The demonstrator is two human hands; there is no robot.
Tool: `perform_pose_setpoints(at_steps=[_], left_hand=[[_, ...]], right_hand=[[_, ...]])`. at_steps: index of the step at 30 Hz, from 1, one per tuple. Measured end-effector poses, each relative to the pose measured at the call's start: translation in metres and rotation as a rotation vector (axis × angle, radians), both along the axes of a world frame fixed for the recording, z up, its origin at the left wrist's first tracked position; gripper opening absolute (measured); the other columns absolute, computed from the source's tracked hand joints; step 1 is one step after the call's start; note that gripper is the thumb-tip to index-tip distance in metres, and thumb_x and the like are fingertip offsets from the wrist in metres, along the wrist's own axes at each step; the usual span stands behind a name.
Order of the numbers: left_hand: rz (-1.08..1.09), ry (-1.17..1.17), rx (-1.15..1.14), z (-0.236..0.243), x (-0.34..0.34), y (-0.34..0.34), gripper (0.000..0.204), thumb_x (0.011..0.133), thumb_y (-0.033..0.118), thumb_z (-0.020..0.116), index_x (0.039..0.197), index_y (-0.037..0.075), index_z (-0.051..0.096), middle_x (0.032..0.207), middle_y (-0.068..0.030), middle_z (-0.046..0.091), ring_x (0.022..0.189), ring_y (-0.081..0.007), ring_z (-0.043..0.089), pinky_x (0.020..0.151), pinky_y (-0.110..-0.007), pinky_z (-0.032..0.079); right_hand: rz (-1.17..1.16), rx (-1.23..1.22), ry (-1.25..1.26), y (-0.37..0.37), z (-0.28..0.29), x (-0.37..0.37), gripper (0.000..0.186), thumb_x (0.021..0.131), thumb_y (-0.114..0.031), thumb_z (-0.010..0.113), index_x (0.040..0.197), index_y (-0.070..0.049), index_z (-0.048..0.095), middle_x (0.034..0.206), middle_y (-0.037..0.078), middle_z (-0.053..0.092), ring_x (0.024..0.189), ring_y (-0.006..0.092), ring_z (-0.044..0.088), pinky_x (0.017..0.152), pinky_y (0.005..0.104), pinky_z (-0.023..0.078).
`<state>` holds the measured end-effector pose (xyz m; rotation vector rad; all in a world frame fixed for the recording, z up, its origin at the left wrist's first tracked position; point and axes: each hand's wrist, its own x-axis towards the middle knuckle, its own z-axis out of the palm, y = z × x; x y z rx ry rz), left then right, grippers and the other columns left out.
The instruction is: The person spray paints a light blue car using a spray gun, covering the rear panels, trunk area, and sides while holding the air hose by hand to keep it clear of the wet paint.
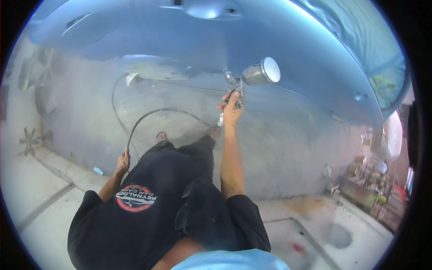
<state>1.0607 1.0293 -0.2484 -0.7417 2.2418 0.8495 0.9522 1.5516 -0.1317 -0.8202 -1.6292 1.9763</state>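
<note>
My right hand (231,110) is wrapped round the grip of a metal spray gun (256,74) with a round, pale-lidded cup. The gun is held close to the side of a glossy blue car body (297,40), and haze hangs near its nozzle. A black air hose (171,110) runs from below the gun's grip in an arc to my left hand (123,163). The fingers of that hand are closed round the hose, low on the left beside my dark shirt.
Thin cable or hose (114,101) trails along the grey floor. Masking sheet (153,69) covers a wheel area. A low bench with cans and bottles (360,180) stands right. Left are a star-shaped stand base (29,141) and a small blue scrap (98,171).
</note>
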Motion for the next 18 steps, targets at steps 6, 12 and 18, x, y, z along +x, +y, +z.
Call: perform_pose_setpoints(at_steps=[6,12,18], left_hand=[[-0.333,-0.041,-0.034,0.022,-0.038,0.091,0.072,0.099,0.063,0.025,0.087,-0.003,0.054,0.071,-0.0265,0.052,0.070,-0.0431,0.051,0.067,-0.051,0.041],[-0.514,0.052,0.048,0.043,-0.059,0.171,0.070,0.101,0.058,0.026,0.091,-0.004,0.057,0.074,-0.0276,0.056,0.073,-0.0475,0.052,0.069,-0.051,0.041],[-0.801,0.296,0.135,0.042,-0.069,0.213,0.066,0.103,0.053,0.028,0.085,-0.002,0.059,0.071,-0.0248,0.058,0.071,-0.0427,0.056,0.068,-0.047,0.043]], right_hand=[[-0.223,0.104,-0.051,0.162,-0.002,0.052,0.054,0.099,-0.055,0.046,0.102,-0.002,0.056,0.068,0.006,0.059,0.041,0.0168,0.056,0.037,0.0266,0.039],[-0.377,0.136,-0.084,0.289,0.012,0.093,0.052,0.099,-0.052,0.048,0.101,-0.001,0.057,0.065,0.006,0.058,0.040,0.0171,0.056,0.035,0.0263,0.038],[-0.502,0.196,-0.178,0.397,0.025,0.122,0.058,0.097,-0.058,0.047,0.097,-0.001,0.057,0.066,0.007,0.058,0.039,0.0176,0.054,0.035,0.0286,0.039]])
